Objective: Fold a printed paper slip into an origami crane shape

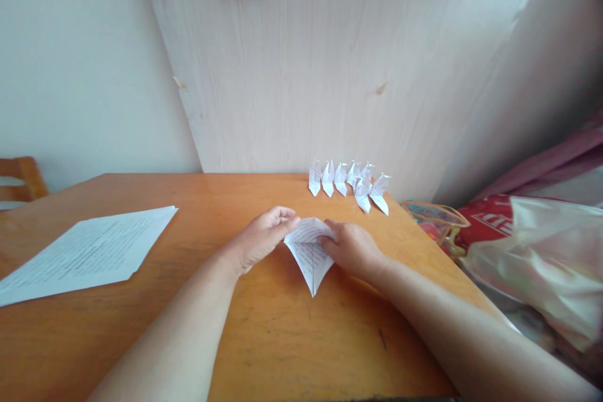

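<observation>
A partly folded piece of printed paper (306, 257) is held just over the table, its pointed end toward me and a crease running down its middle. My right hand (354, 250) grips its right side, the thumb on the inner face and the other fingers behind. At the upper left edge of the paper, my left hand (264, 235) has its thumb and fingers drawn together, with the fingertips against that edge. Beyond both hands, several folded paper figures (340, 179) of the same printed paper stand at the table's back edge, to the right.
A stack of printed sheets (94, 254) lies on the wooden table (188, 326) at the left. Past the table's right edge are a pale plastic bag (541, 264), a red bag (485, 226) and a basket (436, 217). A chair (23, 179) stands at far left; a panelled wall (306, 75) rises behind.
</observation>
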Tool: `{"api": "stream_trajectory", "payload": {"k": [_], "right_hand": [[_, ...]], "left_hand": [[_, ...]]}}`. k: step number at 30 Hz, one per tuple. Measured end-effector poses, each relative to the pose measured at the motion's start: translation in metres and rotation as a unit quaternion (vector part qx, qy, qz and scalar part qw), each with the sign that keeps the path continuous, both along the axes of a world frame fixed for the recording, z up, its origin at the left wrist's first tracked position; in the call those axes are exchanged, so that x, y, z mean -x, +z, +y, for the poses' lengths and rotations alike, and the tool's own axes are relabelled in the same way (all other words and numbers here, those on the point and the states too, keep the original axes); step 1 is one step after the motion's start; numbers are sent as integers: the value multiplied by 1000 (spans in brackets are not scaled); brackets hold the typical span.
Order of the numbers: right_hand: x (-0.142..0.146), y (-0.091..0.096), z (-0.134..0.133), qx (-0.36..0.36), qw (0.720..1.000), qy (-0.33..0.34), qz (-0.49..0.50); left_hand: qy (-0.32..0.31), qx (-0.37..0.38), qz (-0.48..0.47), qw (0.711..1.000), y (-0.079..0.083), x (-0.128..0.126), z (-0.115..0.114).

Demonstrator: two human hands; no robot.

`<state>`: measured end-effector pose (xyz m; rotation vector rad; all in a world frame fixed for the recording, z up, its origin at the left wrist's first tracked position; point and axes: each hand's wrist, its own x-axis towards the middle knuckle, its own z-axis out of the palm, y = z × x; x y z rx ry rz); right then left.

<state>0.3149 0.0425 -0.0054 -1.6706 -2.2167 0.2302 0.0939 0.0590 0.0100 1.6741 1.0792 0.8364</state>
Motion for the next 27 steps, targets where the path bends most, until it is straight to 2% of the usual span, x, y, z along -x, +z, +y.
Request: {"api": "stream_trajectory", "payload": {"k": [3, 7, 12, 21, 27], "right_hand": [[-1, -2, 1, 0, 1000, 2, 15], [0, -1, 1, 3, 1000, -2, 24], [0, -1, 1, 7, 1000, -4, 17], [-1, -5, 3, -7, 1000, -22, 13], [0, -2, 1, -1, 1000, -11, 26]], "left_hand": [[32, 33, -40, 998, 5, 6, 1], [47, 56, 15, 997, 0, 5, 3], [8, 77, 43, 996, -8, 1, 2], [-42, 61, 57, 996, -6, 1, 0], [-66, 53, 43, 995, -12, -2, 3]]}}
